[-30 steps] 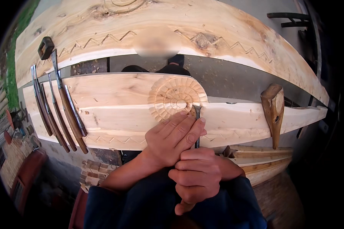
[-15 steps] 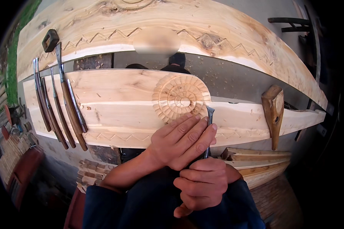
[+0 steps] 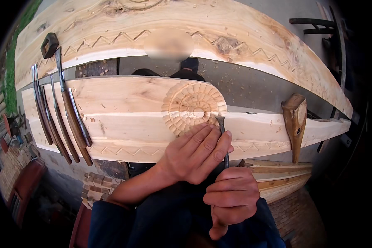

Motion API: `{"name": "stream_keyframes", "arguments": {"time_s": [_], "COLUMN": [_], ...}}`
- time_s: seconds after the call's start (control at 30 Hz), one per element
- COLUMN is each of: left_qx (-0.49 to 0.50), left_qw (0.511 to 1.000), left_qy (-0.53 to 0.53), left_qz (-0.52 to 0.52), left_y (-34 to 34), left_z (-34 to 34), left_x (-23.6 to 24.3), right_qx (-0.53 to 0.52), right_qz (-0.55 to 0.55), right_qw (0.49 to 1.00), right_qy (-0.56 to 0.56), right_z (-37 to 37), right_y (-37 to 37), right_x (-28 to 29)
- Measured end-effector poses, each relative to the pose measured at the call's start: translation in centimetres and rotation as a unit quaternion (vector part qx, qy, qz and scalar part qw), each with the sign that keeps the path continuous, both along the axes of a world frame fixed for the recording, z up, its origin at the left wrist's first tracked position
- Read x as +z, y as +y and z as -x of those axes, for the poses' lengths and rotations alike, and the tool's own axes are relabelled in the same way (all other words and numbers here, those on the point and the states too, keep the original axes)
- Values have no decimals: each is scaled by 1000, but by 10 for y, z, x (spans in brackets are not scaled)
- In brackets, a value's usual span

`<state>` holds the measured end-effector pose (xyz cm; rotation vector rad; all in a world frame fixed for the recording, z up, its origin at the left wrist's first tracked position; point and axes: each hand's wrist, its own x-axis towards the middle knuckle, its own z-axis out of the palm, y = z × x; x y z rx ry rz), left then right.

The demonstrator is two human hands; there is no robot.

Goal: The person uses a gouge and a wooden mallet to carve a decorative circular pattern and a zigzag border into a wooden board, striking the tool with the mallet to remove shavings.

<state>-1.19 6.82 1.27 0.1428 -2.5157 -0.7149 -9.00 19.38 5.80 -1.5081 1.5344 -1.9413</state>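
Observation:
A chisel (image 3: 220,120) with a flared metal blade meets the lower right rim of a round carved rosette (image 3: 182,97) on a pale wooden board (image 3: 124,128). My left hand (image 3: 196,155) lies over the rosette's lower edge, its fingers stretched side by side. Under its index finger runs the chisel's shank, pinched against the thumb, whose tip barely shows. Closer to my body, my right hand (image 3: 232,196) is closed in a fist around the chisel's handle, which the fingers mostly hide.
Several carving tools (image 3: 72,120) lie across the board's left end, near a dark ring-shaped block (image 3: 49,45). A wooden mallet (image 3: 294,124) rests at the right. Beyond is a second board (image 3: 111,27) with a zigzag groove. Wood blocks (image 3: 97,188) are stacked at lower left.
The chisel's blade has shifted slightly left and its handle right, so it tilts the other way. My right hand has moved right; the left hand stays nearly in place.

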Motion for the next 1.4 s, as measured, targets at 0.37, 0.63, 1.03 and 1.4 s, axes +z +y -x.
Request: {"name": "stream_keyframes", "arguments": {"time_s": [0.37, 0.63, 1.03, 1.4], "left_qx": [0, 15, 2, 9], "left_qw": [1000, 1000, 1000, 1000], "left_qy": [2, 6, -4, -5], "left_qz": [13, 15, 10, 16], "left_y": [3, 4, 2, 2], "left_z": [1, 2, -1, -1], "left_x": [-4, -4, -3, -4], "right_qx": [-22, -25, -37, -53], "right_qz": [20, 18, 15, 15], "right_qw": [999, 999, 999, 998], "right_qy": [-14, -20, -10, -31], "right_z": [-3, -5, -9, -12], "right_y": [-2, -4, -2, -4], "right_x": [-2, -5, -3, -6]}}
